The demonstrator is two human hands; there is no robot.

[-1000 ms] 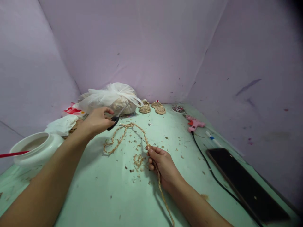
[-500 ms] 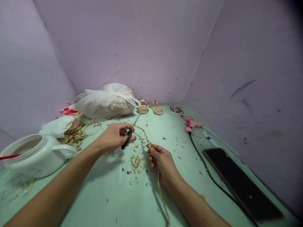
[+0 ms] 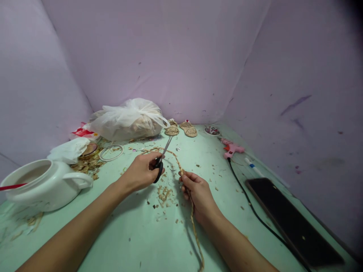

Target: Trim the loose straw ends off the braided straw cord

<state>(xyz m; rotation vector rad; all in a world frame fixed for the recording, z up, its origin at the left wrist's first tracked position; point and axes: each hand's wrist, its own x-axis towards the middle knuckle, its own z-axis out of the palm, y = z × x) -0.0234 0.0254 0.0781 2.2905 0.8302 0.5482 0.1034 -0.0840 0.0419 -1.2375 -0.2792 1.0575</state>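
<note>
The left hand (image 3: 143, 170) holds the scissors (image 3: 159, 170) by the black loops, tips pointing away; the right hand (image 3: 199, 190) pinches the cord (image 3: 194, 230), which runs over the table (image 3: 136, 234) and out both sides of the pinch; to do this well, it should help to pinch firmly, hold the cord straight, and point the tips clear of the right hand.

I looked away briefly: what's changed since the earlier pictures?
The left hand moved the scissors rightward and nearer the person, closer to the braided cord. Nothing was visibly released. The right hand still holds the cord; the hot glue gun stayed put.
</note>
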